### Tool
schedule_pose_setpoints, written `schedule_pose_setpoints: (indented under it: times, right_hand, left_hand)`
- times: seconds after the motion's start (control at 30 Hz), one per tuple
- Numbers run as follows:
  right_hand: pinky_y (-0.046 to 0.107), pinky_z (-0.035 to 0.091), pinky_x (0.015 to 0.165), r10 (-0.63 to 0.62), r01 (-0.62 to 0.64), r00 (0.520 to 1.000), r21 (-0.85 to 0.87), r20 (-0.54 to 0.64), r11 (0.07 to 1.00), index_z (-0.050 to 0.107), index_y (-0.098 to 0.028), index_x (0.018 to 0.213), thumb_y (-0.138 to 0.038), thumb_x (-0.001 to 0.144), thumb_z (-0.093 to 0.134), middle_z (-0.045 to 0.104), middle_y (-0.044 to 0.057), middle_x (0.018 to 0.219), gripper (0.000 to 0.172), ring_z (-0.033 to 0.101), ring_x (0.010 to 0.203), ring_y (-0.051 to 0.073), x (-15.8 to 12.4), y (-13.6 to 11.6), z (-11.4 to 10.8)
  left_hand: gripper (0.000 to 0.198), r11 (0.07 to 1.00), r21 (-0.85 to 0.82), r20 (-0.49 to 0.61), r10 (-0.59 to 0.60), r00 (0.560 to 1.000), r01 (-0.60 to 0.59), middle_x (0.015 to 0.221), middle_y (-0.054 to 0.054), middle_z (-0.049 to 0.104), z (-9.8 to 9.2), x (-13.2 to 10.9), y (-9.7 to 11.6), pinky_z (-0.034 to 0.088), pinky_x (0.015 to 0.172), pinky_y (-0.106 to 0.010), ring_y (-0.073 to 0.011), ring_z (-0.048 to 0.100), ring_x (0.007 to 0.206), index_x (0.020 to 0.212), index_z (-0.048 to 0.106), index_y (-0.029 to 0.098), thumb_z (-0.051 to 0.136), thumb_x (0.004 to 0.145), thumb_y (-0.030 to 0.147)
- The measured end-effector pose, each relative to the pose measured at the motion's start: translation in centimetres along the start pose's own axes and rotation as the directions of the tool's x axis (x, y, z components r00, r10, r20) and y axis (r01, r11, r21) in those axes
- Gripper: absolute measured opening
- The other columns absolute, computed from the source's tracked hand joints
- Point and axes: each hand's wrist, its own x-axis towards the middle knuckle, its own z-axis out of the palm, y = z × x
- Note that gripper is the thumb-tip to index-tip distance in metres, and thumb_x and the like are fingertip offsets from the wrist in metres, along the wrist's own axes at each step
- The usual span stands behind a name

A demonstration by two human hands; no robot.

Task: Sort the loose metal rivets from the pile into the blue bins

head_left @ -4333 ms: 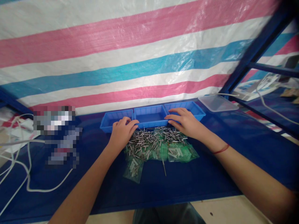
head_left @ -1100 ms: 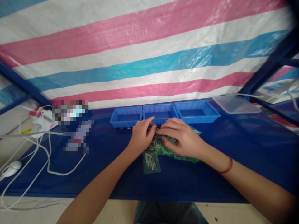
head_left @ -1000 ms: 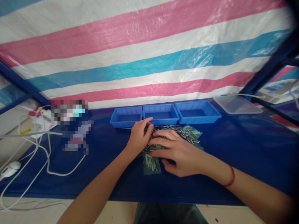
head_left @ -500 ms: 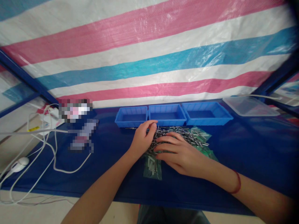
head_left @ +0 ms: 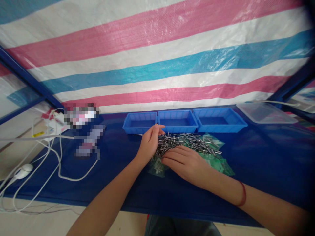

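Note:
A heap of thin silvery metal pins (head_left: 172,141) lies spread on the blue tabletop. My left hand (head_left: 150,141) stands on edge against the heap's left side, open, its fingers stretched toward the bins. On the near side, my right hand (head_left: 185,160) lies open and palm down, fingers extended side by side and touching the pins. Under and around the heap are small greenish clear bags; one bag (head_left: 157,167) with pins in it is between my wrists, and another green bag (head_left: 222,165) is right of my right hand. What is under my palms is hidden.
Three blue plastic bins (head_left: 177,122) stand in a row behind the heap. A translucent lid (head_left: 265,113) lies at the back right. White cables (head_left: 59,164) and a power strip (head_left: 52,124) occupy the left side. A striped sheet (head_left: 157,62) hangs behind the table (head_left: 110,177).
My right hand's fingers have flattened and drawn together at the near edge. My left hand has turned more edge-on. The small bag between my wrists has shifted away from me.

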Motion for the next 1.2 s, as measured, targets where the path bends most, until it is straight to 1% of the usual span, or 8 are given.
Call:
schedule_pose_setpoints:
  times: [0.2, 0.43, 0.6, 0.7, 0.8, 0.9, 1.03, 1.2]
  right_hand:
    - [0.031, 0.053, 0.082, 0.308, -0.284, 0.948, 0.216, -0.085, 0.934, 0.064, -0.017, 0.105, -0.017, 0.093, 0.047, 0.069, 0.008, 0.101, 0.020, 0.064, 0.091, 0.016, -0.1, 0.8, -0.3]
    - [0.031, 0.053, 0.082, 0.459, -0.397, 0.870, 0.298, -0.179, 0.868, 0.066, -0.018, 0.099, -0.019, 0.092, 0.048, 0.071, 0.008, 0.096, 0.018, 0.066, 0.090, 0.017, -0.2, 1.7, -0.8]
    - [0.032, 0.055, 0.077, 0.598, -0.534, 0.773, 0.293, -0.211, 0.793, 0.068, -0.019, 0.099, -0.029, 0.092, 0.050, 0.073, 0.007, 0.095, 0.022, 0.068, 0.084, 0.019, -0.6, 2.5, -1.2]
    - [0.031, 0.056, 0.071, 0.678, -0.607, 0.706, 0.320, -0.204, 0.728, 0.069, -0.019, 0.098, -0.034, 0.091, 0.051, 0.073, 0.007, 0.094, 0.024, 0.068, 0.080, 0.019, -0.9, 2.9, -1.6]
    - [0.031, 0.056, 0.068, 0.720, -0.632, 0.674, 0.374, -0.169, 0.679, 0.069, -0.019, 0.098, -0.036, 0.091, 0.052, 0.073, 0.006, 0.094, 0.025, 0.068, 0.079, 0.019, -1.0, 3.2, -2.0]
    - [0.030, 0.056, 0.065, 0.757, -0.637, 0.638, 0.458, -0.139, 0.621, 0.069, -0.019, 0.097, -0.039, 0.089, 0.055, 0.073, 0.005, 0.088, 0.026, 0.068, 0.074, 0.018, -0.9, 3.3, -2.3]
    - [0.030, 0.056, 0.063, 0.807, -0.639, 0.583, 0.559, -0.096, 0.528, 0.069, -0.020, 0.096, -0.042, 0.085, 0.060, 0.073, 0.005, 0.084, 0.027, 0.067, 0.070, 0.018, -1.0, 3.3, -2.6]
    - [0.029, 0.056, 0.062, 0.818, -0.618, 0.574, 0.633, -0.042, 0.466, 0.071, -0.019, 0.093, -0.043, 0.082, 0.064, 0.072, 0.005, 0.086, 0.026, 0.067, 0.069, 0.016, -1.1, 3.7, -2.8]
  left_hand:
    - [0.057, 0.993, -0.065, -0.009, -0.096, 0.995, 0.095, 0.083, -0.006, 0.070, 0.1, 0.4, -0.3, 0.050, 0.079, -0.030, -0.0176, 0.064, 0.081, 0.095, 0.071, 0.014, 0.030, 0.097, 0.054]
    - [0.057, 0.984, -0.113, -0.060, -0.143, 0.988, 0.136, 0.079, -0.005, 0.070, 0.2, 0.5, -0.5, 0.050, 0.078, -0.031, -0.0174, 0.065, 0.079, 0.089, 0.072, 0.016, 0.028, 0.098, 0.052]
    - [0.057, 0.991, -0.079, -0.102, -0.115, 0.988, 0.107, 0.080, -0.005, 0.070, 0.5, 0.1, -0.6, 0.050, 0.080, -0.032, -0.0180, 0.065, 0.080, 0.089, 0.071, 0.016, 0.026, 0.099, 0.050]
    - [0.054, 1.000, -0.002, -0.073, 0.016, 0.997, -0.016, 0.088, -0.006, 0.070, 0.3, -0.3, -0.3, 0.048, 0.086, -0.032, -0.0187, 0.064, 0.087, 0.097, 0.069, 0.016, 0.026, 0.099, 0.048]
    - [0.038, 0.977, 0.101, 0.045, 0.184, 0.982, -0.188, 0.099, -0.007, 0.069, 0.1, -0.7, 0.4, 0.046, 0.089, -0.032, -0.0197, 0.062, 0.095, 0.104, 0.066, 0.017, 0.037, 0.098, 0.042]
    - [0.025, 0.941, 0.213, 0.105, 0.247, 0.963, -0.265, 0.087, -0.006, 0.067, 0.0, -1.0, 1.0, 0.047, 0.082, -0.031, -0.0188, 0.061, 0.085, 0.090, 0.066, 0.017, 0.048, 0.093, 0.035]
    - [0.018, 0.959, 0.195, 0.028, 0.204, 0.979, -0.205, 0.082, -0.003, 0.067, 0.2, -1.2, 1.5, 0.047, 0.076, -0.027, -0.0155, 0.060, 0.077, 0.093, 0.066, 0.018, 0.055, 0.089, 0.032]
    - [0.019, 0.989, 0.105, 0.022, 0.098, 0.995, -0.100, 0.087, -0.002, 0.070, 0.1, -1.2, 1.9, 0.047, 0.076, -0.026, -0.0152, 0.062, 0.079, 0.096, 0.068, 0.019, 0.056, 0.089, 0.032]
